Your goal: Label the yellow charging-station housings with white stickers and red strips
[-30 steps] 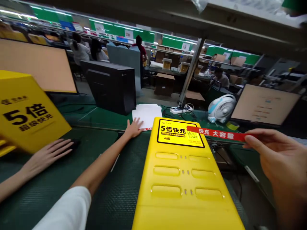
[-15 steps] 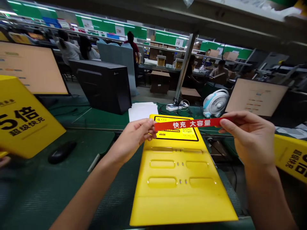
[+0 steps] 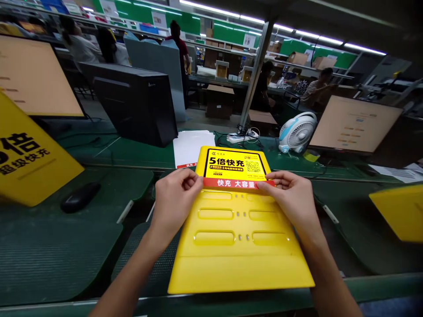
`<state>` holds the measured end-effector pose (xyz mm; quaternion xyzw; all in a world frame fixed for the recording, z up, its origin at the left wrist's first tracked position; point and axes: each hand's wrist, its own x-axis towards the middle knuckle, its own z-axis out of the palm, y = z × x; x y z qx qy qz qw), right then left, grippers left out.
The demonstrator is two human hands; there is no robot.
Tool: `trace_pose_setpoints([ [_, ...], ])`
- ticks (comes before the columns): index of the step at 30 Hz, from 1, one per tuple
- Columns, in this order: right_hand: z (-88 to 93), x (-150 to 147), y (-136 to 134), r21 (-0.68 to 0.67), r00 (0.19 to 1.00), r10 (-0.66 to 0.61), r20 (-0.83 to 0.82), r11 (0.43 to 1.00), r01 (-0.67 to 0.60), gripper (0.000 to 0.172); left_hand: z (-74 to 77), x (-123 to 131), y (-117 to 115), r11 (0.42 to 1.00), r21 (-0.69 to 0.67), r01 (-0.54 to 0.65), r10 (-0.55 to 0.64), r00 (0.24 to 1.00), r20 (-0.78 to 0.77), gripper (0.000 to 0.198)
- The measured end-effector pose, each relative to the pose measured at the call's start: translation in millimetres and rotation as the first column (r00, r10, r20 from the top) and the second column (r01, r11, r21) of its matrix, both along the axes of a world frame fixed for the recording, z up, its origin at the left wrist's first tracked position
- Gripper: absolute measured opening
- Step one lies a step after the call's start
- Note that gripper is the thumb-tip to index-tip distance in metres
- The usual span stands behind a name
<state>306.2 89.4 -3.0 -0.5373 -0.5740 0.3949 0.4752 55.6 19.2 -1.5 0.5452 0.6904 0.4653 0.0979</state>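
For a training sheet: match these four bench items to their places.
Things: 1 red label strip; 2 black computer mouse; 3 white desk fan; 4 white sheets.
Places: A beside the black computer case; B on the yellow panel between the left hand and right hand; C beside the right monitor; D on the green bench left of the hands.
Pairs: 1-B; 2-D; 3-C; 4-A.

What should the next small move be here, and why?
Probably smooth the red strip down along its length onto the yellow panel. The left hand and right hand pinch its two ends, and it lies level just below the printed sticker. Its middle is free to press, though I cannot tell whether it has stuck.
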Motion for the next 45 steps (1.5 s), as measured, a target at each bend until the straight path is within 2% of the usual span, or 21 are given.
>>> trace_pose_setpoints([
  [4,-10.2,-1.3,0.7,-0.002,0.998,-0.048,0.050,0.999,0.048,0.047,-8.7,6.6,0.1,1.000,0.021,0.014,-0.011,0.990,-0.140,0.018],
  [11,-10.2,-1.5,-0.5,0.020,0.996,-0.067,0.066,0.998,0.066,0.045,-7.2,8.5,3.4,0.999,-0.001,0.040,-0.039,0.948,-0.316,0.017],
  [18,-14.5,-0.6,0.0,0.037,0.995,-0.062,0.077,0.998,0.060,0.041,-5.0,10.2,2.5,0.998,-0.035,0.053,-0.062,0.940,-0.335,0.017],
  [26,-8.2,-4.3,-0.3,0.021,0.996,-0.060,0.060,0.998,0.059,0.041,-6.8,9.0,2.4,0.997,-0.053,0.059,-0.074,0.939,-0.335,0.016],
  [31,-11.3,-3.3,0.5,0.012,0.997,-0.051,0.064,0.999,0.050,0.041,-4.1,8.9,3.4,0.995,-0.088,0.055,-0.081,0.941,-0.329,0.016],
  [36,-12.1,-1.5,2.4,0.025,0.989,-0.051,0.136,0.999,0.048,0.040,1.0,8.7,2.7,0.990,-0.138,0.036,-0.078,0.947,-0.313,0.018],
  [39,-3.0,-2.4,-0.9,0.083,0.921,-0.065,0.384,0.996,0.035,0.033,5.1,9.9,5.5,0.981,-0.193,0.028,-0.089,0.946,-0.312,0.017],
  [41,6.1,-4.9,-5.4,0.119,0.817,-0.092,0.569,0.993,0.029,0.033,9.0,10.0,8.9,0.969,-0.247,0.018,-0.099,0.942,-0.319,0.017],
  [45,16.6,-8.2,-13.1,0.164,0.602,-0.128,0.788,0.986,-0.004,0.041,17.9,3.2,14.4,0.942,-0.337,-0.015,-0.107,0.934,-0.341,0.021],
])
